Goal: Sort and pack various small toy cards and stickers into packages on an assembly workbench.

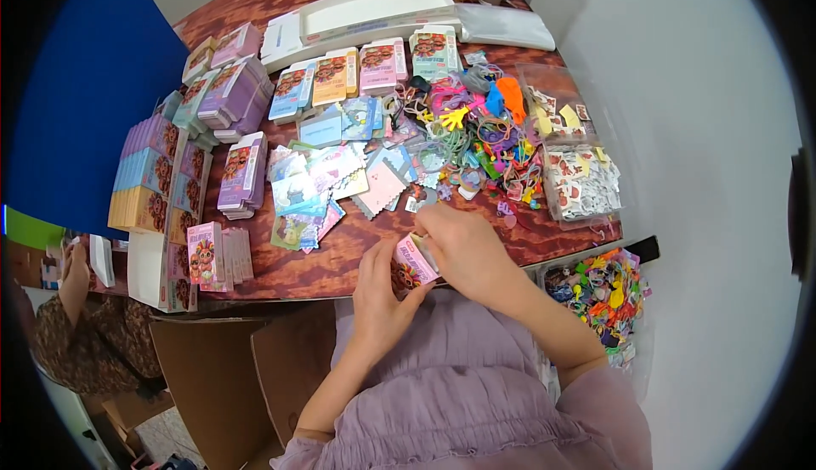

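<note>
In the head view, a small pink box [414, 257] with a printed front is held just over the near edge of the wood-patterned counter [280, 270], in front of the person's lavender clothing [442, 368]. The left grip [380, 285] is closed around the box, thumb on one side and fingers on the other, keeping it tilted. The right grip [465, 251] is at the box's upper end with its fingers bent; whether it pinches anything is hidden, so I cannot tell. Just beyond the hands lie loose, wavy-edged cards [310, 189] in pastel colours, and to their right a heap of small bright toys [476, 134]. Behind the cards stands a row of boxes [334, 79] in blue, orange, pink and green. A white tray [374, 11] lies at the far side, next to flat clear plastic bags [506, 26]. On the left are purple boxes [242, 172] and, nearer the front edge, a group of pink boxes [217, 256]. At the right end, a clear container [588, 216] holds small white printed pieces. More mixed toys [599, 296] fill a bin beside the counter, and a brown cardboard box [208, 376] stands below. At far left, a co-worker's hand [76, 259] shows above a patterned garment [93, 342].
</note>
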Action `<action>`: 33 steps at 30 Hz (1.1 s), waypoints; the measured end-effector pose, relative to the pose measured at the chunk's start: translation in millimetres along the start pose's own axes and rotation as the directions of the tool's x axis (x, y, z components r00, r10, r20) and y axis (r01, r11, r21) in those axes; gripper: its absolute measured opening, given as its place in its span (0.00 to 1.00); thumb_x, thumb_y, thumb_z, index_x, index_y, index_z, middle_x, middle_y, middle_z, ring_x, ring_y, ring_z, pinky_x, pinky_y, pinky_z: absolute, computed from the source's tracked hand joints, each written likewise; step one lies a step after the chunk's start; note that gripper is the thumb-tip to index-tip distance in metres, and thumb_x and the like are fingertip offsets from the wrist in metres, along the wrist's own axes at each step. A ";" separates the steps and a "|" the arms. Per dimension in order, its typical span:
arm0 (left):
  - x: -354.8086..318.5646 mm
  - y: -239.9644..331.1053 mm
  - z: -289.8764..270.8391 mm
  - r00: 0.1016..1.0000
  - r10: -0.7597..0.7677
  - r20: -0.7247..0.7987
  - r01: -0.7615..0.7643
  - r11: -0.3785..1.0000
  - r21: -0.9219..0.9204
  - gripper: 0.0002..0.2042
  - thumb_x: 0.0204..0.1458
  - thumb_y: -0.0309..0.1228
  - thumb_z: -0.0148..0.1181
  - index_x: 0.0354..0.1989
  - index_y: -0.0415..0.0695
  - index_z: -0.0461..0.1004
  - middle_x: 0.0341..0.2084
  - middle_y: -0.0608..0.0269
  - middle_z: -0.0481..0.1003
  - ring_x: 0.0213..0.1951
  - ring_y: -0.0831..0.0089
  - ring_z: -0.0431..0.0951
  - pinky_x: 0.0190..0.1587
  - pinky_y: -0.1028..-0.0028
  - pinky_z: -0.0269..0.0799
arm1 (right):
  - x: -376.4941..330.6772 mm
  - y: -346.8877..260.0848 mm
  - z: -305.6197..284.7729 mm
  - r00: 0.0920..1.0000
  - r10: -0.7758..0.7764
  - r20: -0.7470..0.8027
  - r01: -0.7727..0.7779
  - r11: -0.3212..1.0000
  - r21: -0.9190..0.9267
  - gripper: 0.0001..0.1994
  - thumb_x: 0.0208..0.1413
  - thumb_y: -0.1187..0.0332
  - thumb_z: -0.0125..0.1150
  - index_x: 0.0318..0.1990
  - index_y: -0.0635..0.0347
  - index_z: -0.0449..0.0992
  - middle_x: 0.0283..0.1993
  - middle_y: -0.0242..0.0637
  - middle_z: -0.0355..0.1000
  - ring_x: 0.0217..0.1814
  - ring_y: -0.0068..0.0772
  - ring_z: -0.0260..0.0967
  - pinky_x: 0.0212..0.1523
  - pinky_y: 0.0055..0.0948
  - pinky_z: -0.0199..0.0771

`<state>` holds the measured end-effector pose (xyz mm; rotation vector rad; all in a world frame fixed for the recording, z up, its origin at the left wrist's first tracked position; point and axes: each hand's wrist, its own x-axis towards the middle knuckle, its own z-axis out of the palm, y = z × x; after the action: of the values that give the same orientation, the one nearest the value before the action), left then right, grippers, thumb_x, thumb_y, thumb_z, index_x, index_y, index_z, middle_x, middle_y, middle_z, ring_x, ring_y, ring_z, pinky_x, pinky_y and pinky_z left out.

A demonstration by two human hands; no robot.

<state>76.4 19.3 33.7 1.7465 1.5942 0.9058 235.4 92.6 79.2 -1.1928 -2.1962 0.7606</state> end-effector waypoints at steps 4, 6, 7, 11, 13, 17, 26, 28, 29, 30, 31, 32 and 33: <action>-0.5 -6.0 -2.3 0.994 0.065 -0.087 -0.057 0.994 0.094 0.38 0.39 0.28 0.75 0.62 0.38 0.63 0.57 0.48 0.67 0.57 0.50 0.70 0.54 0.60 0.71 | -3.4 -1.7 0.2 0.996 0.069 0.048 -0.077 0.981 0.177 0.04 0.53 0.76 0.59 0.33 0.66 0.69 0.30 0.46 0.70 0.32 0.50 0.70 0.35 0.40 0.70; 0.4 -7.2 -4.5 0.992 0.072 -0.104 -0.062 0.993 0.102 0.38 0.39 0.27 0.75 0.62 0.39 0.63 0.57 0.49 0.67 0.56 0.50 0.70 0.54 0.60 0.71 | -3.2 -0.4 -5.1 0.988 0.135 0.081 -0.152 0.946 0.288 0.04 0.53 0.76 0.59 0.34 0.66 0.70 0.30 0.45 0.71 0.31 0.48 0.71 0.35 0.38 0.71; 2.3 -7.3 -6.3 0.994 0.082 -0.066 -0.078 0.995 0.063 0.38 0.39 0.27 0.75 0.62 0.39 0.63 0.57 0.49 0.67 0.56 0.51 0.70 0.54 0.60 0.71 | -3.0 -0.1 -6.5 0.973 0.198 0.118 -0.228 0.893 0.389 0.04 0.53 0.76 0.59 0.35 0.66 0.71 0.31 0.45 0.72 0.31 0.47 0.71 0.35 0.37 0.71; 2.1 -12.1 -5.3 0.998 0.049 -0.032 -0.051 0.996 -0.074 0.37 0.38 0.26 0.75 0.61 0.41 0.64 0.57 0.50 0.67 0.56 0.51 0.70 0.55 0.60 0.71 | -2.4 -4.3 4.4 0.994 0.103 0.030 -0.106 0.986 0.132 0.06 0.52 0.76 0.62 0.37 0.63 0.73 0.31 0.42 0.73 0.33 0.46 0.73 0.35 0.37 0.72; -0.5 -13.7 -2.8 0.998 0.042 -0.051 -0.045 0.997 -0.065 0.38 0.38 0.26 0.75 0.61 0.41 0.64 0.57 0.50 0.67 0.57 0.51 0.70 0.56 0.60 0.70 | -4.4 -7.6 4.7 0.998 0.059 0.009 -0.060 0.997 0.046 0.06 0.52 0.75 0.63 0.37 0.63 0.74 0.31 0.42 0.73 0.34 0.46 0.73 0.36 0.38 0.72; -3.9 -11.2 2.3 0.995 0.004 -0.104 -0.008 0.999 -0.043 0.38 0.37 0.24 0.74 0.61 0.40 0.63 0.57 0.49 0.67 0.58 0.50 0.69 0.58 0.60 0.69 | -8.8 -11.0 2.4 0.990 -0.010 -0.141 0.010 1.000 0.002 0.05 0.51 0.73 0.64 0.35 0.61 0.75 0.34 0.40 0.71 0.38 0.45 0.71 0.37 0.39 0.70; -3.2 -17.7 11.2 0.974 -0.178 -0.138 0.096 0.883 -0.460 0.39 0.42 0.25 0.75 0.62 0.38 0.58 0.56 0.47 0.68 0.54 0.59 0.75 0.53 0.65 0.75 | -27.0 -16.9 4.7 0.942 -0.116 -0.314 0.153 0.984 0.095 0.07 0.50 0.78 0.66 0.38 0.64 0.77 0.40 0.41 0.71 0.41 0.39 0.71 0.39 0.32 0.71; -4.8 -14.3 13.2 0.984 -0.138 -0.109 0.072 0.879 -0.472 0.39 0.43 0.26 0.75 0.63 0.38 0.57 0.55 0.47 0.70 0.51 0.61 0.77 0.50 0.67 0.77 | -38.6 -13.3 20.2 0.951 -0.005 -0.309 0.071 0.977 0.202 0.09 0.51 0.78 0.65 0.41 0.64 0.76 0.41 0.40 0.72 0.41 0.36 0.72 0.40 0.30 0.71; -5.2 -11.7 13.0 0.992 -0.096 -0.079 0.046 0.873 -0.485 0.38 0.45 0.27 0.75 0.63 0.38 0.56 0.54 0.48 0.71 0.49 0.64 0.79 0.48 0.68 0.78 | -42.4 -9.1 27.7 0.950 0.107 -0.295 -0.012 0.952 0.305 0.11 0.53 0.78 0.65 0.44 0.65 0.76 0.42 0.40 0.72 0.41 0.33 0.72 0.40 0.28 0.72; -6.3 -9.9 5.4 0.997 -0.078 -0.007 0.067 0.897 -0.437 0.38 0.47 0.28 0.74 0.64 0.37 0.57 0.52 0.48 0.73 0.47 0.63 0.81 0.46 0.69 0.79 | -42.1 -6.9 29.6 0.926 0.218 -0.309 -0.070 0.902 0.426 0.15 0.55 0.79 0.63 0.51 0.66 0.74 0.43 0.38 0.72 0.42 0.26 0.72 0.40 0.23 0.72; -7.9 -7.1 2.3 0.997 -0.081 -0.007 0.071 0.898 -0.434 0.38 0.47 0.28 0.74 0.64 0.37 0.57 0.52 0.48 0.73 0.47 0.63 0.81 0.46 0.69 0.79 | -43.1 -5.8 27.3 0.926 0.220 -0.307 -0.071 0.900 0.430 0.15 0.55 0.79 0.63 0.51 0.66 0.74 0.43 0.38 0.72 0.42 0.26 0.72 0.40 0.23 0.72; -10.0 -4.6 0.2 0.993 -0.114 0.017 0.110 0.889 -0.444 0.39 0.47 0.28 0.74 0.65 0.37 0.57 0.53 0.48 0.73 0.48 0.61 0.80 0.47 0.68 0.78 | -43.2 -5.8 22.6 0.921 0.278 -0.273 -0.086 0.829 0.552 0.17 0.55 0.79 0.62 0.53 0.65 0.73 0.44 0.38 0.73 0.42 0.24 0.71 0.39 0.23 0.73; -11.1 -4.0 -1.8 0.989 -0.141 0.043 0.145 0.879 -0.455 0.39 0.47 0.28 0.74 0.66 0.37 0.56 0.53 0.47 0.73 0.50 0.60 0.80 0.49 0.67 0.78 | -42.8 -6.5 18.6 0.913 0.331 -0.237 -0.099 0.744 0.660 0.18 0.55 0.80 0.62 0.55 0.65 0.72 0.45 0.38 0.73 0.42 0.22 0.71 0.39 0.22 0.73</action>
<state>72.1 8.6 30.6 1.2827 1.3440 1.0933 239.5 48.6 63.0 -1.1135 -1.3406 1.1797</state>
